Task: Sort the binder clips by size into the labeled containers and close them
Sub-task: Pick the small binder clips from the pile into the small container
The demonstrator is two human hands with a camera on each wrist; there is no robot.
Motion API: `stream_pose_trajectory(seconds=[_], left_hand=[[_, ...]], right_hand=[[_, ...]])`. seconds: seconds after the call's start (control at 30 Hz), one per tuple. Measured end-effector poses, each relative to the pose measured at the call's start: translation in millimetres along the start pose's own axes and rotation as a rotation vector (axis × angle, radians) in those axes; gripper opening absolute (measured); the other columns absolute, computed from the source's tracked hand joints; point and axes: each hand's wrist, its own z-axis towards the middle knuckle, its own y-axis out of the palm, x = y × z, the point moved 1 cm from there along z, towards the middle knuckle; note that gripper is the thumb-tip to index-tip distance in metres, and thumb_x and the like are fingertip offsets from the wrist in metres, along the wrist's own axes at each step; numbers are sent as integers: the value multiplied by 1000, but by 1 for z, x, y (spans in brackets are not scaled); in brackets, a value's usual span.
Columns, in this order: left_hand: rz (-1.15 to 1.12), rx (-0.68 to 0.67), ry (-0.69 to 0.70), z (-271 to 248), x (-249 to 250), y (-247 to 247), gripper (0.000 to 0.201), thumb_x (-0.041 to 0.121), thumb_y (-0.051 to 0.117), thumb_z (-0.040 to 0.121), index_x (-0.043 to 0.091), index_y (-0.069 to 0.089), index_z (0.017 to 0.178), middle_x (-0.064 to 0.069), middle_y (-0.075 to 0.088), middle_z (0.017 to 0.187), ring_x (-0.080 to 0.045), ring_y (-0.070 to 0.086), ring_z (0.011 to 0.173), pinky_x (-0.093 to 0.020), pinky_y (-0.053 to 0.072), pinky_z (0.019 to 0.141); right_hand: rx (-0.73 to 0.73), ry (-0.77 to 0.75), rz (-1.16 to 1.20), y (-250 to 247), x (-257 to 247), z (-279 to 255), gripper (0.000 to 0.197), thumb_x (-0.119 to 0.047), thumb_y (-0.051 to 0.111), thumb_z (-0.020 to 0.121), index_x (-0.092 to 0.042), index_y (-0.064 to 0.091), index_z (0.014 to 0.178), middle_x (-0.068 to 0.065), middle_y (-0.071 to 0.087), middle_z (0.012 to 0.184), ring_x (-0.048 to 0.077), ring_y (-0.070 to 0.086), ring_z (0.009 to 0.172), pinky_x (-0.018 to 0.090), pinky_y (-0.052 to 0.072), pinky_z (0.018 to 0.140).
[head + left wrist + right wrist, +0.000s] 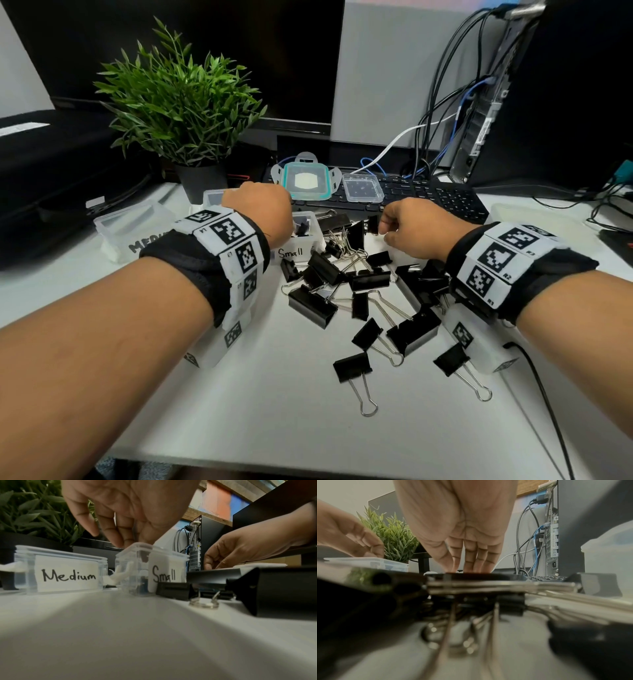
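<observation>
Black binder clips [359, 284] of several sizes lie piled on the white desk [274, 394]. The open clear box labelled Small [301, 240] stands at the pile's left edge with dark clips inside. My left hand [263, 209] hovers over its far rim, fingers [111, 534] pointing down and bunched; no clip shows between them. The box labelled Medium [67, 573] stands left of it. My right hand [382, 229] reaches down into the far side of the pile. Its fingers [471, 561] point down and their tips are hidden behind a clip [471, 576].
A teal-rimmed lid [306, 180] and a small clear lid [363, 188] lie on the black keyboard [445, 202] behind the pile. A potted plant [181, 102] stands at the back left, a computer tower with cables [479, 120] at the back right. A translucent container [534, 219] sits on the right.
</observation>
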Motion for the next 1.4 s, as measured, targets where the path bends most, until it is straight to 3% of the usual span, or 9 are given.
stream_pose_trajectory(seconds=[0.07, 0.2, 0.33, 0.5, 0.63, 0.87, 1.03, 1.2, 1.4], left_hand=[[-33, -37, 21, 1, 1, 1, 22, 18, 47, 91, 20, 64, 106, -4, 63, 110, -27, 53, 107, -37, 42, 88], [-20, -96, 22, -3, 6, 0, 25, 22, 46, 94, 22, 60, 115, -8, 55, 120, -27, 47, 115, -38, 40, 96], [-27, -80, 36, -5, 6, -1, 27, 24, 46, 95, 24, 60, 118, -7, 55, 120, -26, 43, 120, -40, 39, 97], [-147, 30, 101, -1, 4, -1, 19, 25, 44, 96, 24, 58, 109, -2, 60, 112, -24, 40, 118, -37, 38, 90], [-173, 26, 153, 2, 3, 4, 20, 39, 48, 94, 26, 56, 107, 2, 58, 112, -22, 39, 118, -40, 39, 98], [-125, -20, 204, 3, 4, 6, 22, 42, 50, 93, 29, 57, 109, 0, 53, 121, -22, 37, 119, -41, 38, 101], [-139, -21, 213, 3, 4, 7, 20, 39, 50, 93, 28, 58, 107, 0, 53, 120, -21, 37, 119, -40, 38, 100], [-150, -25, 218, 3, 3, 7, 18, 38, 49, 94, 28, 58, 105, 1, 54, 118, -21, 37, 119, -39, 38, 100], [-164, -25, 220, 2, 4, 6, 14, 35, 50, 93, 28, 58, 103, 2, 55, 116, -21, 37, 118, -38, 38, 99]], right_hand=[[-15, 25, -2, 0, 3, 2, 19, -6, 52, 88, -11, 62, 102, -1, 58, 95, 19, 54, 92, 25, 41, 78], [-90, 47, -29, 2, 7, 9, 42, 0, 49, 86, -14, 54, 126, 6, 53, 132, 25, 51, 120, 35, 42, 102], [-176, 29, -72, 2, 5, 9, 64, 5, 40, 86, -20, 35, 145, 5, 32, 150, 26, 41, 131, 32, 41, 103], [-301, -30, -186, 2, 0, 8, 74, 3, 42, 88, -26, 17, 151, -3, 4, 160, 24, 28, 141, 35, 34, 106], [-369, 4, -295, 2, -1, 8, 69, 0, 45, 88, -14, 21, 151, 5, 20, 157, 25, 36, 136, 35, 38, 106], [-263, 60, -334, 1, 2, 11, 38, -11, 52, 87, -2, 58, 123, 13, 60, 123, 28, 59, 110, 35, 51, 92], [-163, 78, -266, 0, 4, 11, 23, -11, 52, 90, -3, 64, 109, 11, 64, 111, 27, 61, 102, 34, 52, 85], [-136, 84, -151, -1, 5, 8, 14, -16, 72, 79, -11, 67, 91, 3, 66, 89, 18, 59, 83, 24, 44, 61], [74, 223, -138, -5, 12, 15, 18, -19, 65, 85, -7, 65, 99, 9, 65, 98, 26, 60, 93, 28, 46, 72]])
